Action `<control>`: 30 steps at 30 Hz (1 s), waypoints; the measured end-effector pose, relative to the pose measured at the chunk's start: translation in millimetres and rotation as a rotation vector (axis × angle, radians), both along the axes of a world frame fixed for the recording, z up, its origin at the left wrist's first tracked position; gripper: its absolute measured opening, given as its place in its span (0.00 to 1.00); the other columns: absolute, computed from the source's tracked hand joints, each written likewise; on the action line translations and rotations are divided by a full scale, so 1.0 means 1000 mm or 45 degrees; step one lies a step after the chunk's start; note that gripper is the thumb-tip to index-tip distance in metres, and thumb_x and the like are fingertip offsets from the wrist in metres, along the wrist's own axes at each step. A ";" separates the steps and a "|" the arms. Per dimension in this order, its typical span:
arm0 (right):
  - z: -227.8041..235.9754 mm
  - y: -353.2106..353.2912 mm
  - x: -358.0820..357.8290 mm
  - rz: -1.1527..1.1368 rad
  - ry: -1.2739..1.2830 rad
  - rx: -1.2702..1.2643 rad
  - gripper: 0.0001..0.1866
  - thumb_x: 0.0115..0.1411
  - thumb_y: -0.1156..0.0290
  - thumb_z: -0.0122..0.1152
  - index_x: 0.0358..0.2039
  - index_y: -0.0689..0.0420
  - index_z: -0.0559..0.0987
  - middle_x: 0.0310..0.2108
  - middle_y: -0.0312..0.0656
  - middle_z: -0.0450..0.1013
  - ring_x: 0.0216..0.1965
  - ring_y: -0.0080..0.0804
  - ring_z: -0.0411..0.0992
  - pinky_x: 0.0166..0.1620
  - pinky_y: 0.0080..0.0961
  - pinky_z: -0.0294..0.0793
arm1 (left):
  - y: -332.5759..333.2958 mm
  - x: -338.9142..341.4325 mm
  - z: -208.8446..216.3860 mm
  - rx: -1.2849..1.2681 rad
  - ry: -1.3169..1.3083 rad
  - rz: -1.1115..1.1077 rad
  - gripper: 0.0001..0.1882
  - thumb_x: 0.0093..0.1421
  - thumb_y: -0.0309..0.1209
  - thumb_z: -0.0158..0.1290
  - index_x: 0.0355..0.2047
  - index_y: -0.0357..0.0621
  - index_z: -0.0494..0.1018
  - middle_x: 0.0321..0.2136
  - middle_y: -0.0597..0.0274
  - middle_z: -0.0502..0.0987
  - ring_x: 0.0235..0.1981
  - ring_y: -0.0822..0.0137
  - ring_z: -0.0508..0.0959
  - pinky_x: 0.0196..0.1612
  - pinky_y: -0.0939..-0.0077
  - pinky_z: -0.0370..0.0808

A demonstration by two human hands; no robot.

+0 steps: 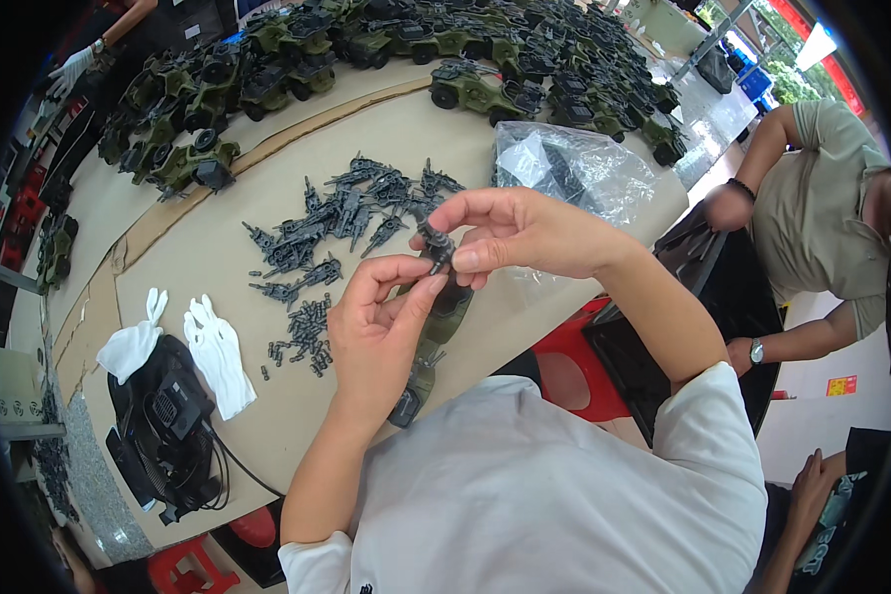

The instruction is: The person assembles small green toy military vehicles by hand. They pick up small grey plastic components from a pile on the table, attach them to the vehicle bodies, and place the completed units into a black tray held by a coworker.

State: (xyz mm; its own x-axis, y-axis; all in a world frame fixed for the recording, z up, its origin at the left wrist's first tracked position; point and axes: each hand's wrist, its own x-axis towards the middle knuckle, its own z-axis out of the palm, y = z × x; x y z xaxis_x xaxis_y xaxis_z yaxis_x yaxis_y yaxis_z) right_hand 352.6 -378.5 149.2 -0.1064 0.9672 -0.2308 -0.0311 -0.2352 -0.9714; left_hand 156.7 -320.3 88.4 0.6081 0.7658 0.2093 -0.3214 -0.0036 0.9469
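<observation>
Between my two hands is a small dark grey plastic toy gun part [435, 241], pinched by the fingers of both. My left hand [381, 305] grips its lower end with thumb and forefinger. From the right, my right hand [505, 233] holds its upper side, fingers curled. Partly hidden behind my left hand and wrist, a green toy vehicle [447, 322] lies close to my body. Just beyond my hands is a loose heap of similar grey toy guns [351, 203]. Left of my left wrist lies a pile of tiny dark pegs [309, 332].
Rows of green toy vehicles [386, 40] crowd the table's far side. A clear plastic bag [574, 168] of dark parts lies right. White gloves [218, 356] and a black device with a cable [163, 426] lie left. A person [832, 198] sits at the right.
</observation>
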 end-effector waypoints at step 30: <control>-0.007 0.000 -0.022 -0.132 -0.113 0.106 0.16 0.64 0.69 0.62 0.49 0.61 0.71 0.39 0.37 0.74 0.35 0.20 0.72 0.40 0.20 0.74 | -0.005 0.003 -0.017 -0.036 -0.120 0.158 0.02 0.63 0.18 0.53 0.35 0.31 0.74 0.43 0.51 0.79 0.40 0.72 0.80 0.45 0.82 0.78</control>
State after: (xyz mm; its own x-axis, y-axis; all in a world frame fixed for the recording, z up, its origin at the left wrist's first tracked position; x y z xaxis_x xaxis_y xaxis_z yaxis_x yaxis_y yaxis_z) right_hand 330.8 -378.5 142.0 0.0119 0.9881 -0.1533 0.0356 -0.1537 -0.9875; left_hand 160.1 -325.5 70.9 0.4869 0.8403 0.2384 -0.4079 -0.0226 0.9128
